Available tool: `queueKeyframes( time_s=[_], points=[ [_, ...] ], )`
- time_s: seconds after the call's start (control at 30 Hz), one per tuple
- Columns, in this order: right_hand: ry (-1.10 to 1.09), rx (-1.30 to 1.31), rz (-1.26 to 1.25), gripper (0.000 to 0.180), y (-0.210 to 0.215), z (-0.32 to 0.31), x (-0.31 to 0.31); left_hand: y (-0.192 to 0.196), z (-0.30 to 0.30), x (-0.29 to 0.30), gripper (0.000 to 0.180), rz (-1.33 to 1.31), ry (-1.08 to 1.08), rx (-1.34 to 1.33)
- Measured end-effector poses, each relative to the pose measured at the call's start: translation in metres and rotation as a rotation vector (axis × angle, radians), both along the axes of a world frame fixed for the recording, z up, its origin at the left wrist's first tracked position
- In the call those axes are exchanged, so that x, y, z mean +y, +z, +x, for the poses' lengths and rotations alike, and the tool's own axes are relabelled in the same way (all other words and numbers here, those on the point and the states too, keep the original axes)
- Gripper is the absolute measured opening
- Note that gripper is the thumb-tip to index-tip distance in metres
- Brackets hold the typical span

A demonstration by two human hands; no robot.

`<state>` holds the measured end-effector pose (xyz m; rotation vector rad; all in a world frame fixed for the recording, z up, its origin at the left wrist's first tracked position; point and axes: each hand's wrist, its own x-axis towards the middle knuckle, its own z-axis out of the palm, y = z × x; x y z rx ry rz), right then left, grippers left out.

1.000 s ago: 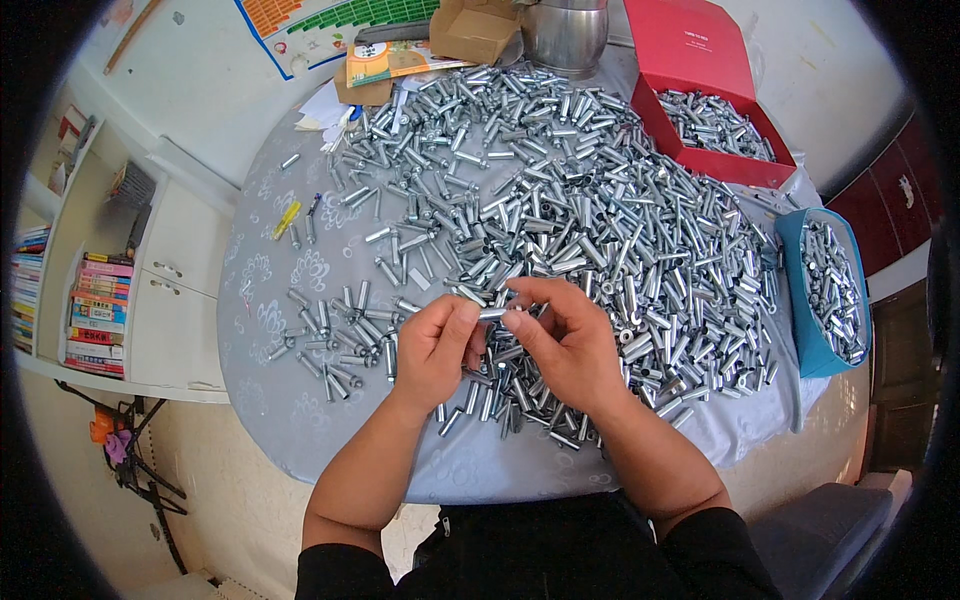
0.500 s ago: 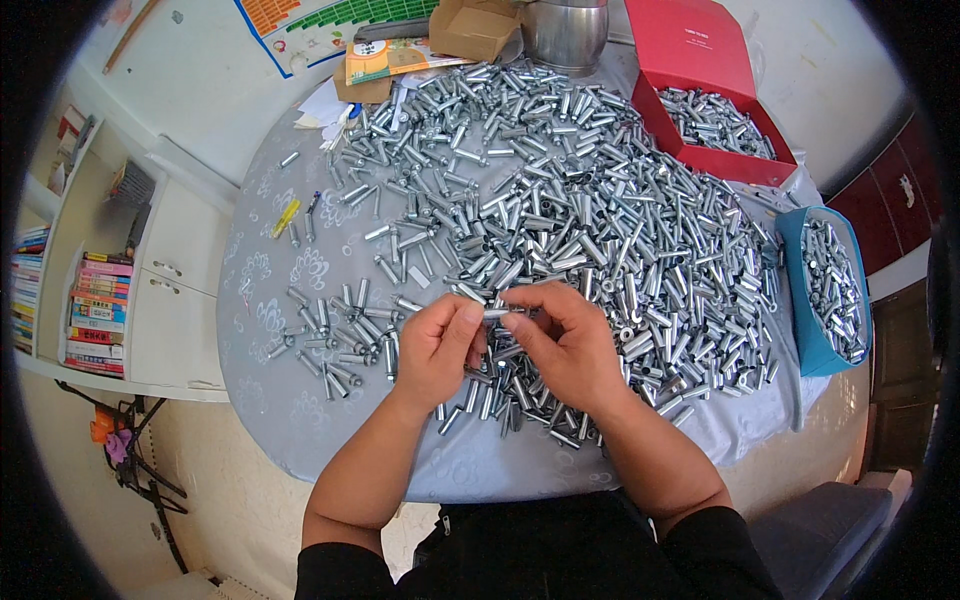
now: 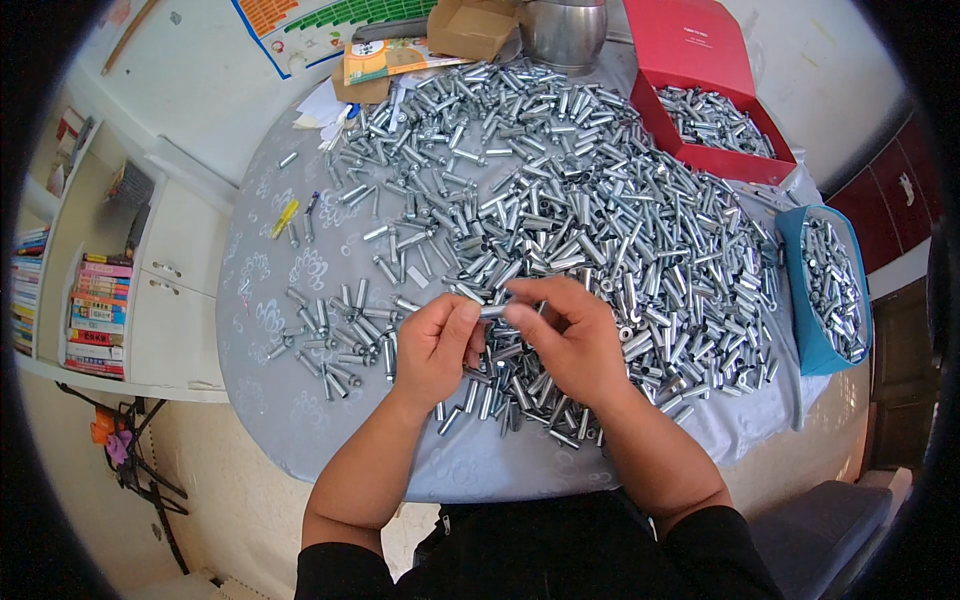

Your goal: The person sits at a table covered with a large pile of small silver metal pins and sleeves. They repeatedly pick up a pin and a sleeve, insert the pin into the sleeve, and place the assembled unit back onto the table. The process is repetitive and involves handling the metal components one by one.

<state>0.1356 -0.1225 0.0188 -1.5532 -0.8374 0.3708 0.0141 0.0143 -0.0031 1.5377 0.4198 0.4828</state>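
Note:
Over the near middle of the table, my left hand (image 3: 438, 345) pinches a small silver expansion bolt (image 3: 492, 312) between thumb and curled fingers. My right hand (image 3: 572, 340) is closed on the other end of the bolt, its thumb and forefinger slightly smeared by motion. The fingers cover much of the piece. Beneath and beyond both hands spreads a big heap of loose metal sleeves and bolts (image 3: 560, 220). To the left of my left hand lies a smaller group of bolts with sleeves on them (image 3: 345, 335).
A red lidded box (image 3: 700, 165) and a blue bin (image 3: 808, 310), both filled with metal parts, stand at the right. At the back are a steel pot (image 3: 563, 35) and a cardboard box (image 3: 470, 30). A yellow tool (image 3: 285, 219) lies left on the grey tablecloth (image 3: 260, 400).
My right thumb and forefinger have shifted slightly at the end of the bolt. My left hand keeps its pinch in nearly the same place.

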Motion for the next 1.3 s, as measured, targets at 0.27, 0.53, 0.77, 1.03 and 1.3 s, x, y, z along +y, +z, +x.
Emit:
queueKeyframes(
  time_s=[0.27,0.53,0.77,1.03,1.3],
  points=[
    [0.031,0.144,-0.008,0.013,0.001,-0.003,0.0,0.001,0.002,-0.001,0.021,-0.065,-0.024,-0.052],
    [-0.142,0.045,0.085,0.015,0.003,0.001,0.003,0.004,0.002,0.005,0.018,-0.089,0.05,-0.103],
    [-0.046,0.043,0.038,0.013,-0.005,-0.002,0.002,0.005,0.002,0.006,0.021,-0.096,-0.042,-0.096],
    [0.033,0.037,-0.049,0.015,0.006,-0.001,-0.001,0.007,0.001,0.005,0.014,-0.162,-0.026,-0.084],
    [-0.257,0.322,0.164,0.017,-0.001,0.002,0.001,0.007,0.001,0.016,0.015,-0.111,0.292,-0.182]
  ],
)
